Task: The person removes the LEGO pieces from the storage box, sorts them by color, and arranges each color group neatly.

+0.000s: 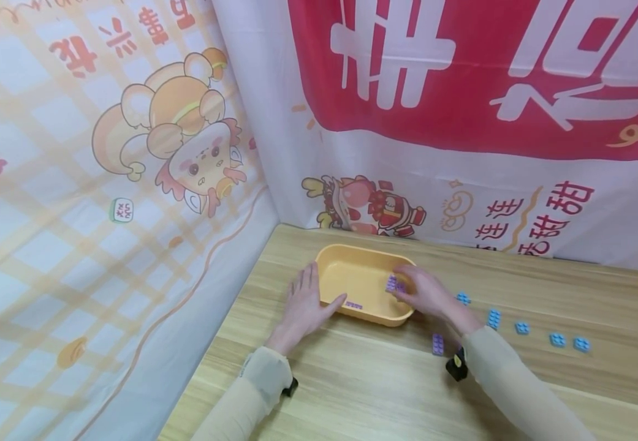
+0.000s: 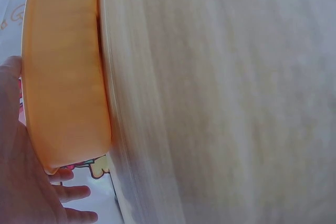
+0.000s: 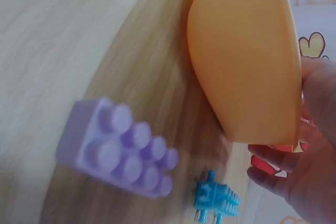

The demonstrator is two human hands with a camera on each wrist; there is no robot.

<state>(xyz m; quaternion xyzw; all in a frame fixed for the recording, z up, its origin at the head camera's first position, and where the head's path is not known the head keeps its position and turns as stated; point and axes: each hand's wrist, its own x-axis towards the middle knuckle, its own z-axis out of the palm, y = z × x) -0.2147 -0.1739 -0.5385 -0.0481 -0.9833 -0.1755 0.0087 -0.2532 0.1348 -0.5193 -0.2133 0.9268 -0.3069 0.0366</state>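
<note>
A yellow-orange plastic tub (image 1: 363,250) with rounded corners sits on the wooden table. My left hand (image 1: 303,306) rests at its left end, fingers straight along the outside and thumb reaching over the near rim. In the left wrist view, the fingers (image 2: 73,192) stretch past the tub's end wall. Over the tub's right end, my right hand (image 1: 423,291) pinches a purple building brick (image 1: 391,283) between thumb and fingers. Another purple brick (image 1: 354,305) shows inside, by the near wall. One more purple brick (image 3: 123,148) lies on the table near my right wrist, studs showing.
Several light-blue building bricks (image 1: 522,328) are spread in a row on the table to the right of the tub. Printed cloth (image 1: 462,202) hangs behind the table, and another patterned cloth (image 1: 186,269) hangs along the left edge.
</note>
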